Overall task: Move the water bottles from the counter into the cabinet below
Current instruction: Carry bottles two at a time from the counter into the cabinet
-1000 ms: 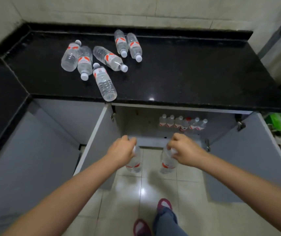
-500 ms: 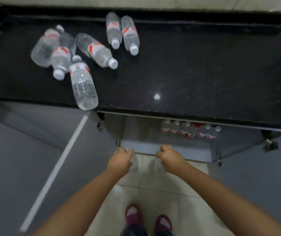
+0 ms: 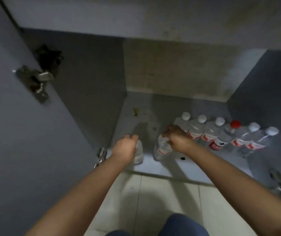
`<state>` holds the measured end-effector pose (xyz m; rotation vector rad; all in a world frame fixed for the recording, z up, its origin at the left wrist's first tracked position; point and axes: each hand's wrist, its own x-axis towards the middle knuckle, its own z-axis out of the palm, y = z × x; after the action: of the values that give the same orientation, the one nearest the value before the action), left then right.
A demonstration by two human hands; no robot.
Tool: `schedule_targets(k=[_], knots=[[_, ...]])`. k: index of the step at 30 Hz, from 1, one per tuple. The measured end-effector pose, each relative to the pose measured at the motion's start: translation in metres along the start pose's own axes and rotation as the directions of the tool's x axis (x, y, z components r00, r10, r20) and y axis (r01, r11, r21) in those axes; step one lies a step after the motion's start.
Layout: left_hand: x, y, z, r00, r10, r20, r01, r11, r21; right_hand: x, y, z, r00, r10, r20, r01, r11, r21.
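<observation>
Both hands have lowered into the cabinet (image 3: 179,103), left hand (image 3: 125,149) and right hand (image 3: 177,137) each gripping a bottle.

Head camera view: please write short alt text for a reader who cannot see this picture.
Seen from above, a person's left hand and right hand each hold a water bottle by its top, setting the left bottle and right bottle onto the cabinet floor. To their right, a row of six bottles stands upright, one with a red cap. Both cabinet doors are open.
</observation>
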<state>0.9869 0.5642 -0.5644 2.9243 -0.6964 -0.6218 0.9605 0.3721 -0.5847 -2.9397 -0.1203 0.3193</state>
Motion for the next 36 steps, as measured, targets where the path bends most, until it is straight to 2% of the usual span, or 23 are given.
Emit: schedule_targets(k=[3, 9, 21, 29, 36], knots=[[0.021, -0.008, 0.020, 0.999, -0.005, -0.034, 0.005, 1.000, -0.008, 0.028, 0.016, 0.005, 0.999, 0.040, 0.002, -0.040, 0.999, -0.012], [0.037, -0.014, 0.016, 0.996, -0.069, -0.058, 0.064, 0.994, -0.092, 0.055, 0.021, -0.011, 0.990, 0.141, 0.030, -0.137, 0.984, -0.114], [0.056, -0.005, 0.019, 0.997, 0.000, -0.082, 0.001, 1.000, 0.019, 0.078, 0.030, -0.014, 0.967, 0.252, -0.035, -0.254, 0.958, -0.131], [0.063, 0.002, 0.005, 1.000, 0.019, -0.024, -0.018, 0.999, 0.027, 0.077, 0.030, -0.004, 0.961, 0.267, -0.073, -0.272, 0.960, -0.069], [0.114, 0.024, -0.009, 0.992, 0.099, -0.082, -0.096, 0.994, 0.050, 0.073, 0.035, 0.004, 0.963, 0.248, -0.109, -0.248, 0.969, 0.017]])
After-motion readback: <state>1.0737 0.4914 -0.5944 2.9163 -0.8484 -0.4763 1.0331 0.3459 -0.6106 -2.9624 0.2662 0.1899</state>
